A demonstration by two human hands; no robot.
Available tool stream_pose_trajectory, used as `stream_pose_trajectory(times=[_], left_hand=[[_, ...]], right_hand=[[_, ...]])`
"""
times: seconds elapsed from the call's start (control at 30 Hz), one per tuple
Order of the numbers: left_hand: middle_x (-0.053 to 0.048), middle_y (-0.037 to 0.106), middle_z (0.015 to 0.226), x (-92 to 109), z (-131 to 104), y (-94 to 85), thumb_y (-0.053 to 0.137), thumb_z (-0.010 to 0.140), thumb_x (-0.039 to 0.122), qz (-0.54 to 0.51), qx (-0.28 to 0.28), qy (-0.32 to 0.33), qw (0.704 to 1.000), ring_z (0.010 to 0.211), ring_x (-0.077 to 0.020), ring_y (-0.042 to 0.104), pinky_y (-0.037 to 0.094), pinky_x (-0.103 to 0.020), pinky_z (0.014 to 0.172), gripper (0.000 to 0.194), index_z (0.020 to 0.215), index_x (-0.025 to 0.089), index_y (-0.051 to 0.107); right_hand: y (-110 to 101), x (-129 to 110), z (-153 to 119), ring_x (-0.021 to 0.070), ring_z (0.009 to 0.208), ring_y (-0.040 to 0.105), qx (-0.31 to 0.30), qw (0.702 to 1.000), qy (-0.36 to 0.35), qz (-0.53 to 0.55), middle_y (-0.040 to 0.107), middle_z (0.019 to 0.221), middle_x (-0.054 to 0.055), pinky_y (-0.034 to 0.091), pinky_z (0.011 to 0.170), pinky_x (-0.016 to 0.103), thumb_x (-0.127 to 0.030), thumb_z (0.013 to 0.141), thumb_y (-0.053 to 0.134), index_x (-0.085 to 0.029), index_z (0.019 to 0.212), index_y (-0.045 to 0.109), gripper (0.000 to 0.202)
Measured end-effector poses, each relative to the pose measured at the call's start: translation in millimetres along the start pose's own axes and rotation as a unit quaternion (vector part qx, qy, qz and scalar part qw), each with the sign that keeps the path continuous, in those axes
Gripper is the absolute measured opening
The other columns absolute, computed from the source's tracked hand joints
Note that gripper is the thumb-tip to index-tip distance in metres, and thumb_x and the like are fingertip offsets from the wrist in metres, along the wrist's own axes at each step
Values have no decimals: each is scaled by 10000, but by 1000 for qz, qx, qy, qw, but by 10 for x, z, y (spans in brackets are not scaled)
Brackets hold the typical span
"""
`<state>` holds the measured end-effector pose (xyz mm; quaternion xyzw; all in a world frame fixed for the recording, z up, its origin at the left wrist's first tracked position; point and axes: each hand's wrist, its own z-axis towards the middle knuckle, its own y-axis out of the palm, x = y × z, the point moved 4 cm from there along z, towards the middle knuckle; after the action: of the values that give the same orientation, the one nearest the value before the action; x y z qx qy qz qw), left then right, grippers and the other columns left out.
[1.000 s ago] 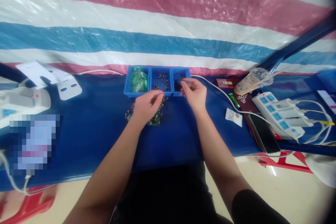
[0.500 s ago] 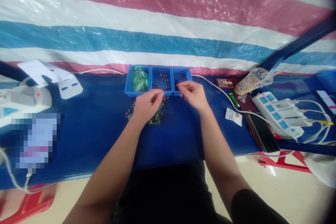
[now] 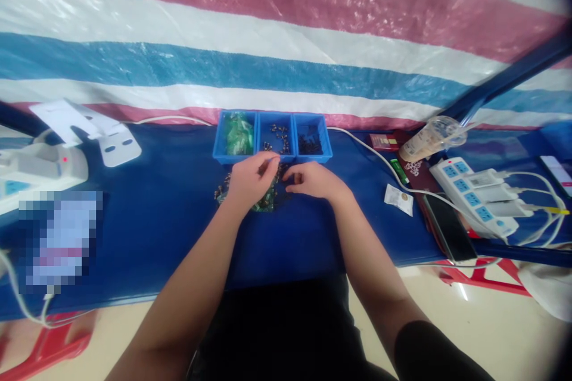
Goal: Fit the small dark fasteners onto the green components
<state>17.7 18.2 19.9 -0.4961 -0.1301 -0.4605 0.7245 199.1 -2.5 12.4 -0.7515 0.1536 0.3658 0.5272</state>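
My left hand (image 3: 254,178) is closed in a pinch just in front of the middle blue bin (image 3: 274,158); whatever lies between its fingertips is too small to make out. To its right, my right hand (image 3: 313,180) is low over the table, thumb and fingers curved but apart, with nothing visible in them. Beneath and between both hands lies a heap of small brass-and-dark metal parts on green plastic (image 3: 267,201), partly covered by the left hand. Similar metal parts (image 3: 282,138) are in the middle bin. Small dark pieces (image 3: 310,144) fill the floor of the right bin.
Green plastic (image 3: 239,136) fills the left bin. A white cable (image 3: 370,149) crosses the table on the right, near a white packet (image 3: 398,199), a drink cup (image 3: 429,140), a dark phone (image 3: 448,226) and a power strip (image 3: 473,196). White cutout plates (image 3: 118,146) lie left.
My right hand has come back from the right bin, down and left toward the heap, uncovering the dark pieces there. My left hand has stayed almost still in its pinch.
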Motion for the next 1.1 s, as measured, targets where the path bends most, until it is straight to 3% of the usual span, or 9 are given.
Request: stream_pose_trajectory(times=[0.3,0.6,0.9,1.1], left_hand=[[-9,717,747,-14,-12,21,581,974,379,0,0,-4,1000,625,-114,615,469,-229,643,260,1024,194,756],[-11,715,745,-9,-6,12,589,967,364,1,0,-6,1000,622,-113,613,480,-230,664,248,1016,189,757],[-13,721,747,1,-3,6,585,968,375,3,-5,-7,1000,646,-122,634,485,-227,659,259,1021,194,762],[-8,719,750,8,-6,8,585,972,367,3,-2,-2,1000,633,-116,626,482,-231,663,245,1015,199,758]], right_hand=[[24,28,13,116,638,592,-3,999,-33,-15,716,750,3,366,614,241,-179,844,694,-175,907,740,79],[23,0,-13,114,605,531,-24,997,3,-74,674,713,-10,306,572,253,-266,861,692,-187,903,701,90],[6,-2,-42,134,633,539,-20,993,14,-113,708,805,13,310,575,267,-298,863,647,-206,908,689,111],[50,-18,-30,146,637,526,-16,990,10,-139,709,811,40,294,583,282,-238,832,627,-195,820,685,73]])
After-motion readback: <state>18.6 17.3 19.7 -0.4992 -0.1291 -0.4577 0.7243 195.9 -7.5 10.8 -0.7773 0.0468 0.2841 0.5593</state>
